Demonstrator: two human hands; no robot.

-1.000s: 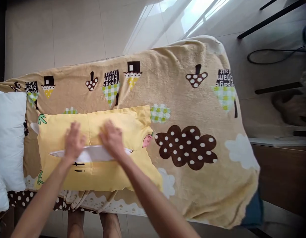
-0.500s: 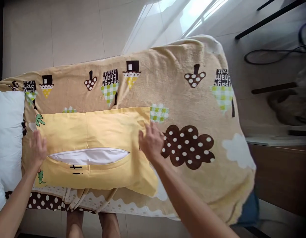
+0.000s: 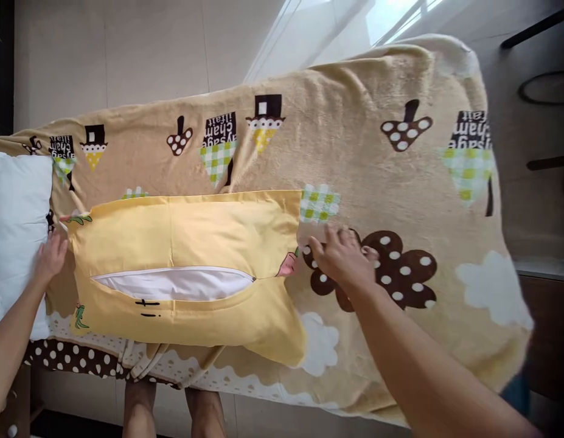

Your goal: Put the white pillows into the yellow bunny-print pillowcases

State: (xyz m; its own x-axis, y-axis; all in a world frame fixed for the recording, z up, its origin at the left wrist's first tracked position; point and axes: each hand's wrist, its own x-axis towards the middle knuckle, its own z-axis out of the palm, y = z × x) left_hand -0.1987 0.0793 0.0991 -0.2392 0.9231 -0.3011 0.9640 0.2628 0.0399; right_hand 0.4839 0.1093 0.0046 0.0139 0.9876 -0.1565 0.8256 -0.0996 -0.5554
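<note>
A yellow pillowcase (image 3: 208, 234) lies on the patterned blanket (image 3: 309, 134), its long zip gaping so that white filling (image 3: 176, 284) shows in the slot. Just off the pillowcase's left end, my left hand (image 3: 52, 255) is open, between it and the white pillow (image 3: 19, 243). My right hand (image 3: 345, 258) is open too, fingers apart, over the brown dotted cloud print to the right of the pillowcase. Neither hand holds anything. Whether the right palm touches the blanket I cannot tell.
My feet and shins (image 3: 138, 407) are at the near edge of the bed. Tiled floor (image 3: 149, 55) runs along the far side. Dark furniture legs (image 3: 537, 27) and a cable (image 3: 544, 88) are at the far right.
Both hands have moved outward, away from the pillowcase ends: the left towards the white pillow, the right over the blanket. The pillowcase ends now show more. The view has shifted slightly.
</note>
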